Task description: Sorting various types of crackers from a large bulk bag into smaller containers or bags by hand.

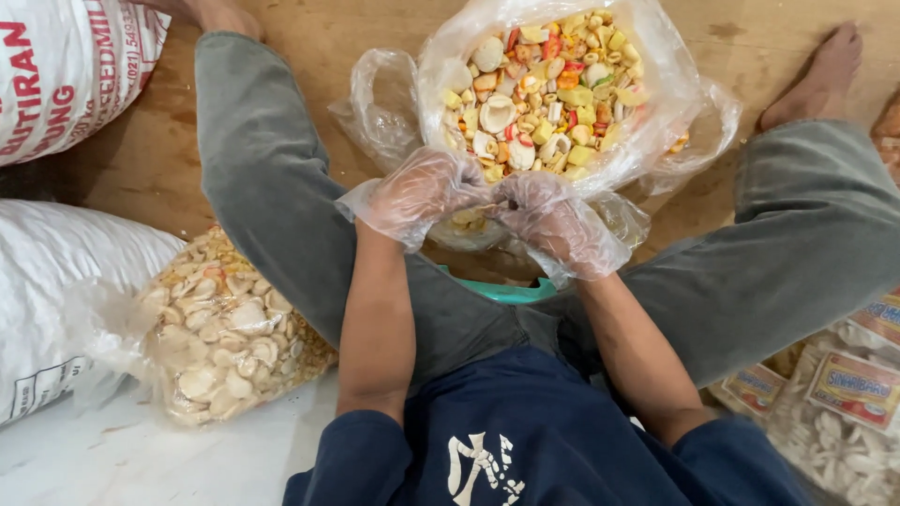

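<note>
Crinkly clear bag [562, 94] of mixed crackers; both gloved hands' fingers [441, 192] [539, 211] pinch its rim.

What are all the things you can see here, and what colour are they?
Big open bag of mixed crackers: one, clear plastic, yellow, white, red and orange pieces, on the floor between the legs.
Small bag: one, clear, under both hands.
Tub: one, teal, only its rim shows, under the hands.
Bag of pale crackers: one, clear, left.
Sacks: two, white, far left.
Labelled packets: several, clear with yellow-red labels, lower right.
Floor: brown wood.
Legs: two, grey trousers, bare feet.
Left hand: clear glove, on the small bag.
Right hand: clear glove, beside it.
</note>
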